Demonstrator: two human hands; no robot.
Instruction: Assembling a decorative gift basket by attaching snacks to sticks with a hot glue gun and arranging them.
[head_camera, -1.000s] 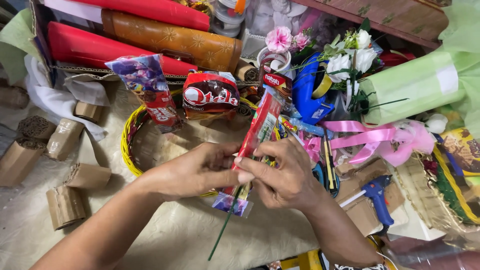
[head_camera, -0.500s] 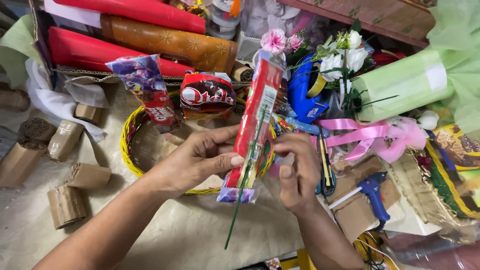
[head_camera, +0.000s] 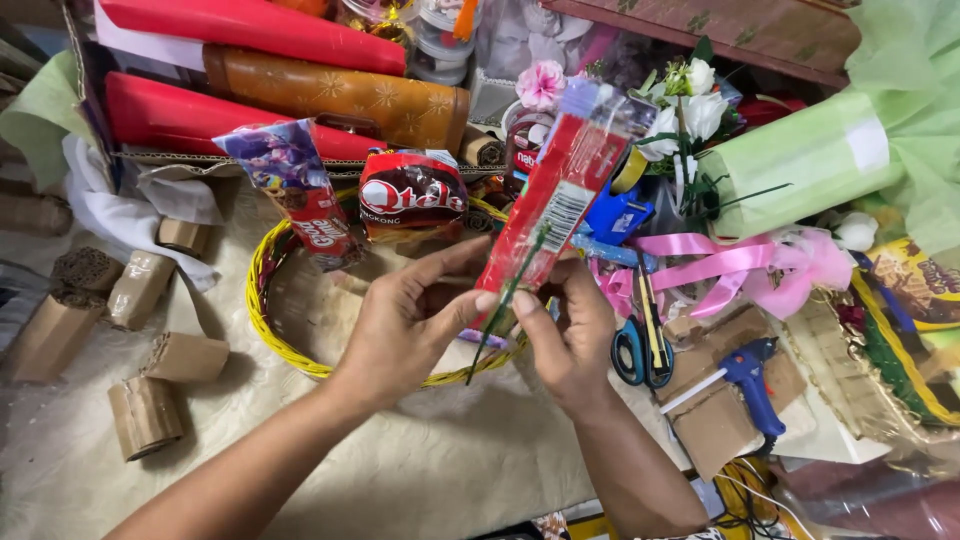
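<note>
Two hands: both are meeting on one tall red snack packet (head_camera: 560, 200), which is standing nearly upright above the yellow wicker basket (head_camera: 262, 325).
Risk of slipping: the thin green stick (head_camera: 505, 305) is lying along the packet's back with only fingertips pressing it there, so it is likely to slide or twist off line if either pinch is eased.
Risk of toppling: the packet is leaning toward the purple-and-red snack bag (head_camera: 300, 190) and the dark round snack pack (head_camera: 412, 195) propped in the basket, so a wide swing could be knocking them over.
Risk nearby: the blue glue gun (head_camera: 752, 385) and scissors (head_camera: 640, 345) are lying just beside the right wrist on the worktop.
Left hand (head_camera: 405, 325): its grip is pinching the packet's lower edge, fingers half curled.
Right hand (head_camera: 572, 335): its grip is clenching packet and stick together.
</note>
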